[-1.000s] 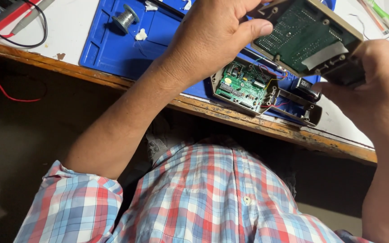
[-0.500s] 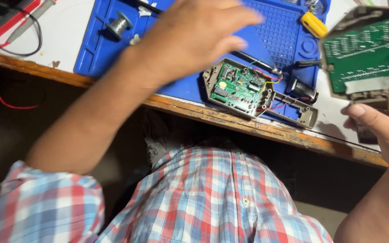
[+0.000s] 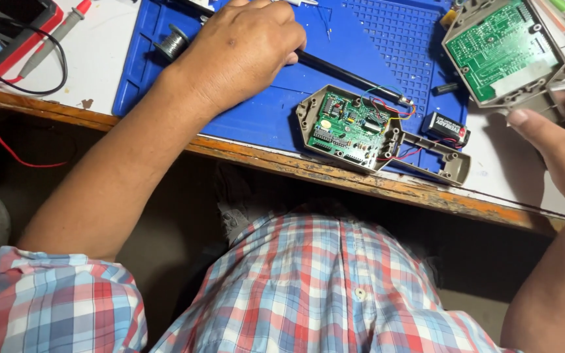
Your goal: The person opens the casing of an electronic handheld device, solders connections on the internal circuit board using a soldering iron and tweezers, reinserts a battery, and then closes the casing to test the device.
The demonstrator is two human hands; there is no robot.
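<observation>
Blue work mat (image 3: 256,111) covers the wooden bench edge. Left hand (image 3: 243,49) rests on the mat, fingers curled around a black rod (image 3: 348,75). Right hand (image 3: 560,140) is half open, thumb against a grey case half with a green board (image 3: 501,49). Second open case half (image 3: 367,131) lies near the bench edge, small battery (image 3: 446,127) just beside it.

a blue ridged work mat (image 3: 263,111) covers much of the white tabletop (image 3: 93,72), whose wooden front edge is worn and chipped. a small spool of solder wire (image 3: 171,44) stands on the mat near its left edge. at the far left lies a red-cased multimeter (image 3: 8,29) with a red probe (image 3: 57,33) and red and black leads trailing over the edge.
</observation>
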